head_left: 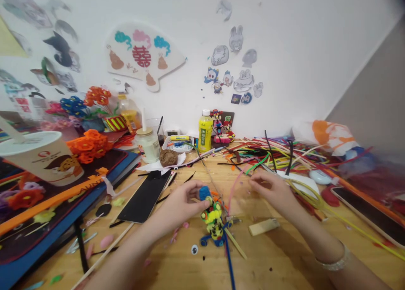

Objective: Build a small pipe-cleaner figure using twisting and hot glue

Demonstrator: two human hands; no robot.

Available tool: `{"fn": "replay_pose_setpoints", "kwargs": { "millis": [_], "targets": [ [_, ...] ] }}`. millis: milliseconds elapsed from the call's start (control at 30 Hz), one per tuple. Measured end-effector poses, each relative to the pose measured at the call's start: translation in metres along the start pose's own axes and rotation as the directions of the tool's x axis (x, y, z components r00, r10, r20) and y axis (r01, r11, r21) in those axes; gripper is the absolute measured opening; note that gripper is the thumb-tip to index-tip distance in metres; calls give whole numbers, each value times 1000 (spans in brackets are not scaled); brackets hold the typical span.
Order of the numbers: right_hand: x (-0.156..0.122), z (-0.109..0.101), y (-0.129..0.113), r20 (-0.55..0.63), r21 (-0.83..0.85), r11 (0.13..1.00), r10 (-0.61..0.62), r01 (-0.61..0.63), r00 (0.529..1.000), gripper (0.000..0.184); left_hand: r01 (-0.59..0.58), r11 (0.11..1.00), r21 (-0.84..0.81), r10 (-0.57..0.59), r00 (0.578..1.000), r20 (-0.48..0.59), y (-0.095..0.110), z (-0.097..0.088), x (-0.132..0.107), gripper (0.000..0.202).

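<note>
My left hand (191, 199) is closed on the upper part of a small pipe-cleaner figure (213, 226), mostly yellow with blue, green, red and orange bits. A blue ball (204, 192) shows at its top, by my fingers. The figure stands upright over the table, and a long blue pipe cleaner (228, 260) runs from beside it toward me. Off to the right, my right hand (265, 186) hovers with bent fingers and a gap to the thumb; nothing shows in it. Close by are a pink pipe cleaner (234, 184) and a wooden block (263, 227). A googly eye (194, 249) lies below the figure.
Many coloured pipe cleaners (253, 149) are heaped at the back right. A yellow drink bottle (205, 132) and a glass jar (148, 146) stand along the wall. A dark phone-like slab (144, 197), a large paper cup (41, 155) and a phone (373, 216) flank my arms.
</note>
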State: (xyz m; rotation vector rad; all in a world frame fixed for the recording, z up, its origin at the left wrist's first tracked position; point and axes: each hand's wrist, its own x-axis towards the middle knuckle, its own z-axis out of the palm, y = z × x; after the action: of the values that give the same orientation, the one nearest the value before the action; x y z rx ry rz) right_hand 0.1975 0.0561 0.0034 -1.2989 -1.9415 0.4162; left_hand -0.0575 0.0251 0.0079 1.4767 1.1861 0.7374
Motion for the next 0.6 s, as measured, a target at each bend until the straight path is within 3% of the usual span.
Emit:
{"fn": "replay_pose_setpoints", "kwargs": {
  "millis": [167, 233, 433, 600],
  "targets": [
    [-2, 35, -56, 212, 232, 966, -168, 117, 963, 5, -26, 1000, 4, 26, 1000, -12, 1, 4, 0, 35],
    [1, 45, -69, 239, 250, 963, -166, 104, 957, 3, -63, 998, 0, 63, 998, -6, 0, 3, 1, 32],
    [5, 53, -68, 243, 286, 957, -117, 44, 963, 11, -76, 997, -28, 77, 996, 40, -2, 0, 3, 30],
    [1, 51, -72, 186, 172, 965, -229, 198, 955, 14, -48, 998, -35, 49, 998, 49, -1, -2, -1, 34]
  ]
}}
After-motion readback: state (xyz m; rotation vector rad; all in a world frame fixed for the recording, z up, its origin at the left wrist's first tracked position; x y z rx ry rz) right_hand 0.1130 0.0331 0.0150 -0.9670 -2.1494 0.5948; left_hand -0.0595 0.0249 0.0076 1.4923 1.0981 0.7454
